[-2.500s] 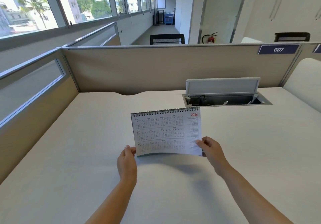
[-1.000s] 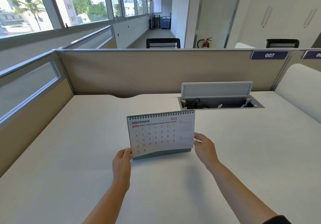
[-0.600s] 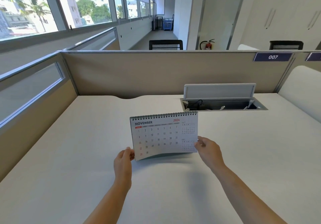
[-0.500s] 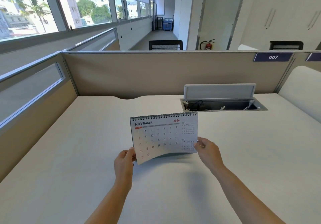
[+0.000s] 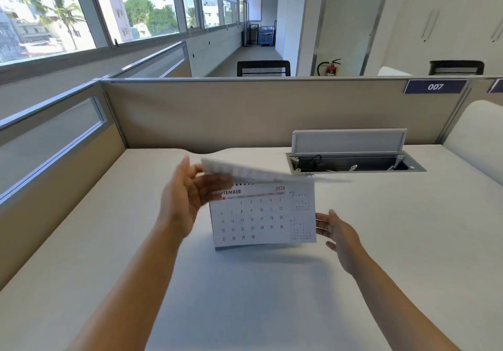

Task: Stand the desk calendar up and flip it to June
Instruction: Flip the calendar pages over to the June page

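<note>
The white spiral-bound desk calendar [image 5: 261,217] stands upright on the desk [image 5: 272,301], its base on the surface, with the SEPTEMBER 2026 sheet facing me. A blurred loose sheet [image 5: 245,172] is raised above the spiral, nearly level. My left hand [image 5: 185,198] is up at the calendar's top left corner, fingers under that sheet and thumb raised, hiding the first letters of the month. My right hand [image 5: 337,233] is at the calendar's right edge with fingers spread, fingertips at or just off the edge.
An open cable box [image 5: 353,164] with its grey lid [image 5: 348,141] raised is sunk in the desk behind the calendar. Beige partitions [image 5: 245,111] wall the back and left sides. A white rounded panel [image 5: 479,132] stands at the right.
The calendar was set down on its base. The facing sheet went from NOVEMBER to SEPTEMBER. My left hand rose from the lower left corner to the top, carrying a sheet over; my right hand let go.
</note>
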The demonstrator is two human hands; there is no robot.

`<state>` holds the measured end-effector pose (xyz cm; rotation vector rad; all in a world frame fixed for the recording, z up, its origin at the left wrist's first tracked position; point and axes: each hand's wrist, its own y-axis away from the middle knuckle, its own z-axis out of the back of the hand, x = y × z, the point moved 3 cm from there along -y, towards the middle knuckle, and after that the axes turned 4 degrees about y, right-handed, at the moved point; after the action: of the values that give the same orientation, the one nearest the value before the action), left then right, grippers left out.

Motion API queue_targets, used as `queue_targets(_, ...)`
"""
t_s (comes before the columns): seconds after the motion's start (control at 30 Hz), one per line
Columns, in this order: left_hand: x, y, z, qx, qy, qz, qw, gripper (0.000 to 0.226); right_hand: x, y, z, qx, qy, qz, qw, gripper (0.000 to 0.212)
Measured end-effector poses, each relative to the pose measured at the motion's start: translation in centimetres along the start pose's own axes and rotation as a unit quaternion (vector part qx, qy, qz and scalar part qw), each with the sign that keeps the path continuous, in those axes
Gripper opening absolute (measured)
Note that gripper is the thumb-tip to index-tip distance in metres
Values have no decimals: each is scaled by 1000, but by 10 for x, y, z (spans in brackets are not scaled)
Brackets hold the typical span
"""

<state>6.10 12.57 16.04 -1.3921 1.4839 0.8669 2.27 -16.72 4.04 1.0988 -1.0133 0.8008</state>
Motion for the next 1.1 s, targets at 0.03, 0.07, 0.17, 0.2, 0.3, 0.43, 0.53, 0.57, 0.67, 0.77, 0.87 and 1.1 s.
queue_targets(0.03,-7,-8,0,0,2,-1,1000,59,1,1,-2,4,15,6,1000,36)
queue_targets(0.07,-13,-16,-1,-4,2,-5,1000,64,3,3,-3,9,28,18,999,29)
queue_targets(0.17,-15,-30,-5,-23,-13,-11,1000,65,5,6,-6,14,40,58,997,16)
queue_targets(0.2,-12,-32,-5,-33,-21,-9,999,64,5,6,-6,9,40,62,997,15)
queue_targets(0.3,3,-31,0,-67,-30,-4,997,60,5,5,-5,-5,42,56,998,17)
queue_targets(0.43,23,-22,23,-143,-32,-36,989,46,15,7,-2,12,36,33,999,25)
queue_targets(0.53,43,-13,44,-192,-42,-11,980,43,37,10,3,46,-5,67,997,32)
queue_targets(0.57,51,-11,49,-198,-45,10,979,44,46,12,4,62,-18,90,994,31)
queue_targets(0.67,70,-4,52,-195,-65,65,976,45,78,15,8,73,-87,128,985,30)
queue_targets(0.77,81,2,47,-166,-78,85,979,45,108,9,7,74,-163,112,977,24)
queue_targets(0.87,86,7,39,-139,-93,80,983,43,126,2,1,73,-186,100,975,27)
queue_targets(1.1,89,9,34,-155,-114,63,979,39,136,-9,-17,12,-85,147,986,16)
